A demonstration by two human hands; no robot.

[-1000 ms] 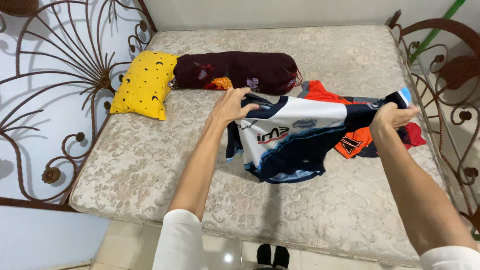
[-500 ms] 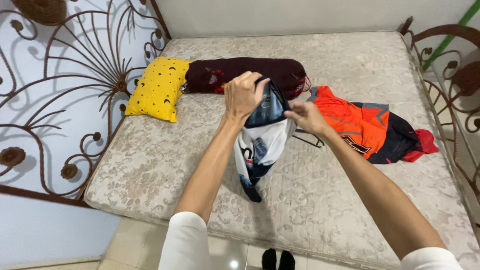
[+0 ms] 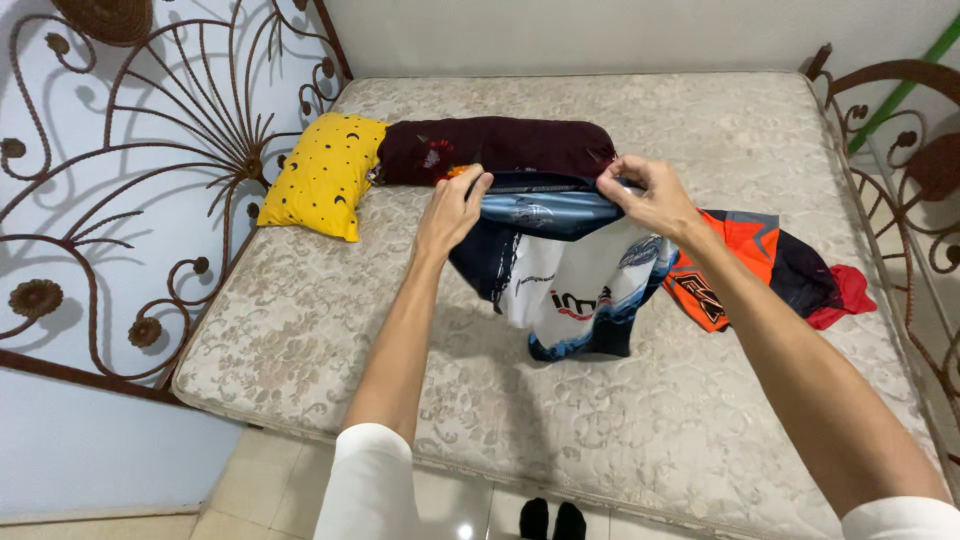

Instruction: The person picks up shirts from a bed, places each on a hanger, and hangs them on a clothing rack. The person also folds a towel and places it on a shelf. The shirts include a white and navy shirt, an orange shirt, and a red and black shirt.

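Quilted beige fabric covers the bare mattress (image 3: 300, 330) that fills most of the frame in front of you, with a rust-brown wrought-iron bed frame (image 3: 150, 170) curling up along the left edge. Near the upper middle lies a dark maroon bolster (image 3: 520, 145), and touching its left end is a yellow pillow (image 3: 322, 175) dotted with black shapes.

You hold a navy, white and light-blue jersey (image 3: 570, 280) up just above the mattress at the centre of the frame, below the bolster; its top edge is stretched between your hands and the rest hangs down (the lower hem seems to reach the mattress, though it is hard to be sure). An orange and dark jersey (image 3: 760, 250) lies flat to the right of it, partly hidden behind the hanging cloth, with a bit of red cloth (image 3: 850, 295) at its far right edge.

Your left hand (image 3: 452, 210) is closed, pinching the jersey's top-left edge. Your right hand (image 3: 648, 195) is closed too, fingers bunched on the top-right edge.
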